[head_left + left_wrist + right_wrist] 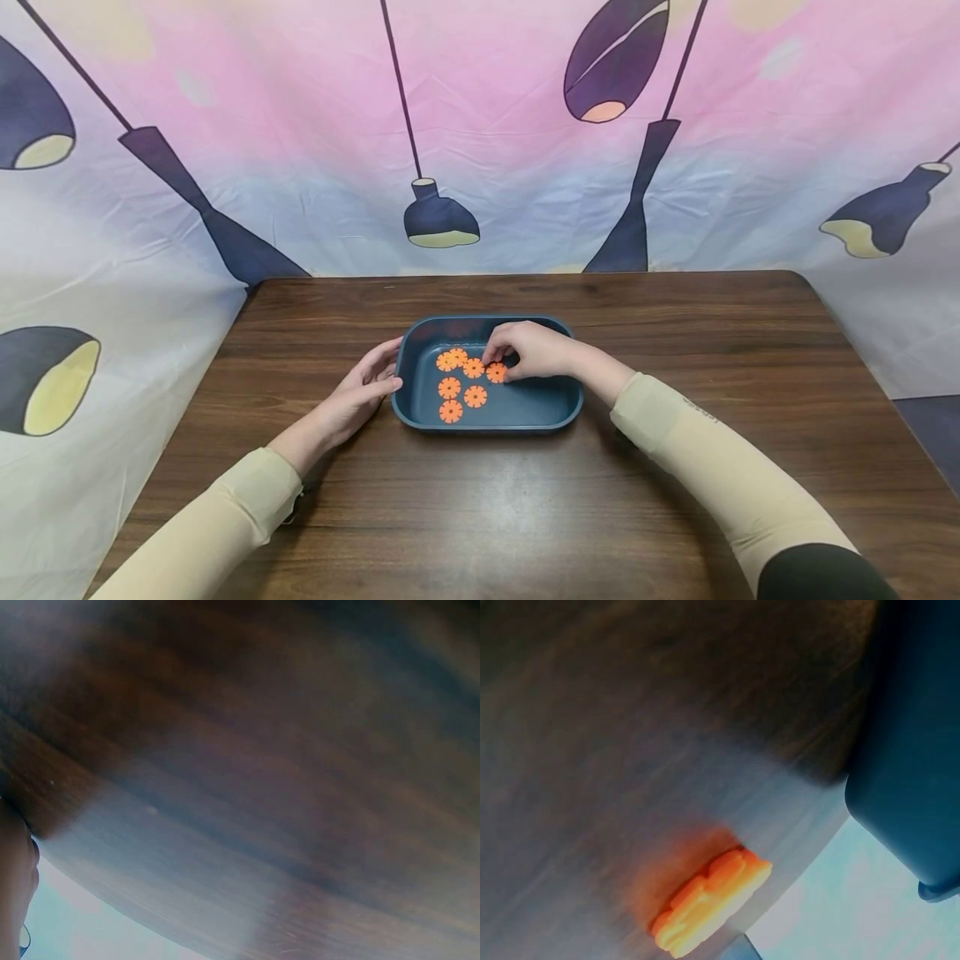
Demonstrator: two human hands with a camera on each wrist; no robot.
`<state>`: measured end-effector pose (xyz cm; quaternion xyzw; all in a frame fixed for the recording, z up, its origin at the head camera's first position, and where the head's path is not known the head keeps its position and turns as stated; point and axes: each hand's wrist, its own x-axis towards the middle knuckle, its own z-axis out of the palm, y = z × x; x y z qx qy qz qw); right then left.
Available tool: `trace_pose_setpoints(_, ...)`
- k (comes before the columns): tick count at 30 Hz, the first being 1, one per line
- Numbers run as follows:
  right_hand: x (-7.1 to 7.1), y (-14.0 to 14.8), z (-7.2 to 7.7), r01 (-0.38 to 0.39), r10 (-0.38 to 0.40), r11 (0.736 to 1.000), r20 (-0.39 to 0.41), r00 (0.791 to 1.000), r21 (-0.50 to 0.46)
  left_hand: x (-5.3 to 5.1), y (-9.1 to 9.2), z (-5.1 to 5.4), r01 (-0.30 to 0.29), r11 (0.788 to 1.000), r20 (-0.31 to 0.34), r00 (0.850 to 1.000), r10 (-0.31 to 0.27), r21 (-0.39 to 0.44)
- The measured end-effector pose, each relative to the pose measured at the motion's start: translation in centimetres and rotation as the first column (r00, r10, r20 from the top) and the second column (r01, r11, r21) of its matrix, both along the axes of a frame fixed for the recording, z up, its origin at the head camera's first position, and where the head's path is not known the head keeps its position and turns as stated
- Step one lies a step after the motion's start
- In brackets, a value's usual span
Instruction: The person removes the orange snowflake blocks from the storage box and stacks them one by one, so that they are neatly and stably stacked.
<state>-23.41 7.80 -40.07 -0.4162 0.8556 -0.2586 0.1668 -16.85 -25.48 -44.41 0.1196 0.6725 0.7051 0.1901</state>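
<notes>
A dark blue tray (487, 427) with rounded corners stands on the wooden table. My left hand (360, 392) holds its left end, thumb at the rim and fingers along the outer wall. Over the far right rim reaches my right hand (531, 350), thumb and fingertips pinching an orange notched disc (496, 372) near the tray floor. Several similar orange discs (475, 396) lie flat in the tray's left half, two of them overlapping at the back. The right wrist view has the tray's outside (915, 787) and a blurred orange lobed shape (712, 900); its position is unclear.
Dark brown wood makes up the table (510, 517), with its far edge beyond the tray. Behind hangs a patterned cloth (315, 167) with printed lamps. The left wrist view has mostly blurred tabletop (225, 787).
</notes>
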Motion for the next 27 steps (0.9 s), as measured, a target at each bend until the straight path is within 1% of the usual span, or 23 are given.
trace_pose_setpoints(7,-0.07,-0.39,-0.25,-0.019,0.019,1.0,-0.013,1.0,0.021,-0.03,-0.12,-0.17,0.001,1.0,-0.003,1.0,-0.001,-0.001)
trace_pose_setpoints(16,0.01,-0.73,-0.89,-0.025,0.025,1.0,-0.012,1.0,0.0,0.03,-0.05,0.02,0.002,1.0,0.006,1.0,-0.002,-0.025)
trace_pose_setpoints(27,0.23,-0.8,-0.66,-0.005,0.006,0.999,-0.023,1.0,0.034,0.03,-0.09,0.11,0.006,0.999,0.011,1.0,-0.005,-0.033)
